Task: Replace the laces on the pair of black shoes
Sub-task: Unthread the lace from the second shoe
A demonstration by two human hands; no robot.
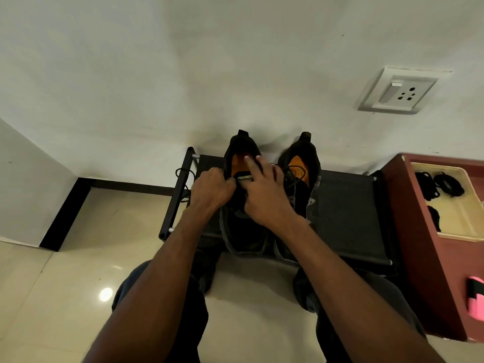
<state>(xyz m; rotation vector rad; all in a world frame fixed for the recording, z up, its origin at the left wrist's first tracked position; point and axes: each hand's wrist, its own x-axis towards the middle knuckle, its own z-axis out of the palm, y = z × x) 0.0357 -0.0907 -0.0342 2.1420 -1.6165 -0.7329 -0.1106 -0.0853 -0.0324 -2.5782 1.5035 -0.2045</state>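
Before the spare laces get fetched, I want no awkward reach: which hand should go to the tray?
Right. The right hand lies nearer the cream tray holding black laces on the red cabinet; the left hand sits farther, across the shoe.

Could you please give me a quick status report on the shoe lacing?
Both hands on the left shoe: left hand pinching lace, right hand spread over the tongue. Right shoe waiting. Spare laces in tray. Nothing obstructing.

Domestic room: glossy cream tiled floor [65, 297], plain white plastered wall [183, 61], white plastic wall socket [398, 90], low black metal-framed shoe rack [351, 213].
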